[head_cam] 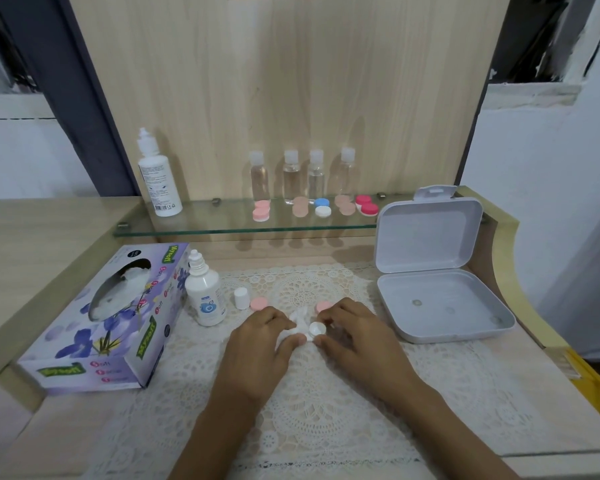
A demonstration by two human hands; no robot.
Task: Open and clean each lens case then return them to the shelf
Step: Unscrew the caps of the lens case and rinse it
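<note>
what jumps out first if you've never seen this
The left hand holds a tissue next to a white lens case pinched by the right hand, at the middle of the lace mat. A purple tissue box sits at the left, an open grey box at the right, and coloured cases line the glass shelf behind.

White lace patterning is being shown by the mat (pixel 326 410), purple flowers by the tissue box (pixel 94 341), white by the tissue (pixel 298 318) and the held case (pixel 316 329), pink, beige, blue-and-white and red by the shelf cases (pixel 322 211), and grey by the lidded box (pixel 440 306).
</note>
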